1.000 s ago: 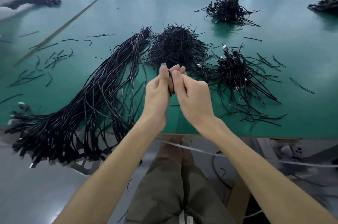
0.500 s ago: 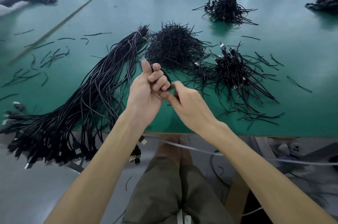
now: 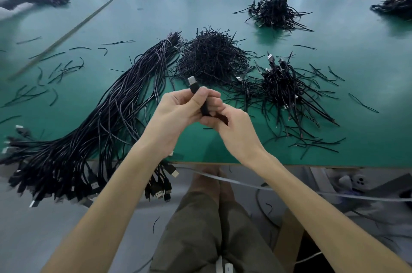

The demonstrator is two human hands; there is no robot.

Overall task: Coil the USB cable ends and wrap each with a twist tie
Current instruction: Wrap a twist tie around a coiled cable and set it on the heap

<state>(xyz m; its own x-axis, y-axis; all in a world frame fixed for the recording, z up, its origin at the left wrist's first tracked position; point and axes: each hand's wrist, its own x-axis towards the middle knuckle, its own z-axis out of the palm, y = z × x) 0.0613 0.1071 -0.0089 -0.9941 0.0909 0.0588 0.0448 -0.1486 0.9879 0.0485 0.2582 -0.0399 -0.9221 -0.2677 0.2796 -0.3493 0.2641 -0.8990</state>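
USB cable (image 3: 204, 106): black, folded into a short bundle, held above the near part of the green table (image 3: 223, 16), silver plug pointing up and away. Left hand (image 3: 178, 110): clenched round the bundle, thumb across it. Right hand (image 3: 236, 128): fingers curled onto the bundle's lower end. Loose cables (image 3: 100, 121): long sheaf at left, plugs overhanging the near edge. Twist ties (image 3: 214, 58): heap beyond the hands.
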